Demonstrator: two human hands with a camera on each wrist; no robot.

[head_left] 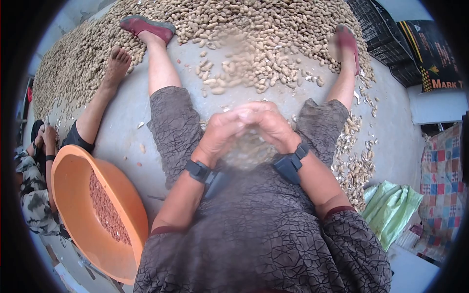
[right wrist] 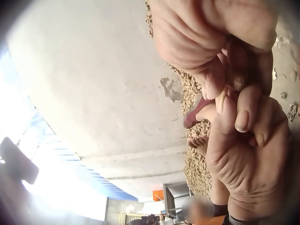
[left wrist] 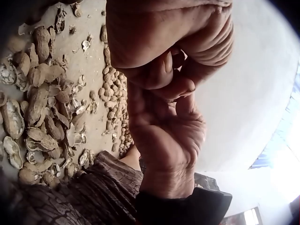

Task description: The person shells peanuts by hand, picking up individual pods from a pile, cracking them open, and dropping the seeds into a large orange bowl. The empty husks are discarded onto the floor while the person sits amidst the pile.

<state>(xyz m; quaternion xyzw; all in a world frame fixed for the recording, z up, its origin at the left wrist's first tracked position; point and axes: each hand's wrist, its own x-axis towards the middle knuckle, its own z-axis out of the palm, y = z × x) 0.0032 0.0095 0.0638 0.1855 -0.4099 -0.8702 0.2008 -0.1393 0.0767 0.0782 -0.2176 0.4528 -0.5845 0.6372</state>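
Observation:
My left hand (head_left: 221,131) and right hand (head_left: 275,126) meet in front of my lap, fingertips together. In the right wrist view, a small tan peanut (right wrist: 237,81) shows between the curled fingers, mostly hidden by them. The left hand (right wrist: 251,147) is below it there and the right hand (right wrist: 206,40) above. From the left wrist, the left hand (left wrist: 164,37) covers most of the grip, with the right hand (left wrist: 168,136) beneath. Broken peanut shells (left wrist: 40,122) lie on the floor below, blurred under the hands in the head view.
A large heap of unshelled peanuts (head_left: 273,29) spreads beyond my feet. An orange basin (head_left: 73,195) with red kernels (head_left: 107,210) stands at left, beside another person's leg (head_left: 95,105). More shells (head_left: 359,166), a green sack (head_left: 391,207) and a black crate (head_left: 386,41) are at right.

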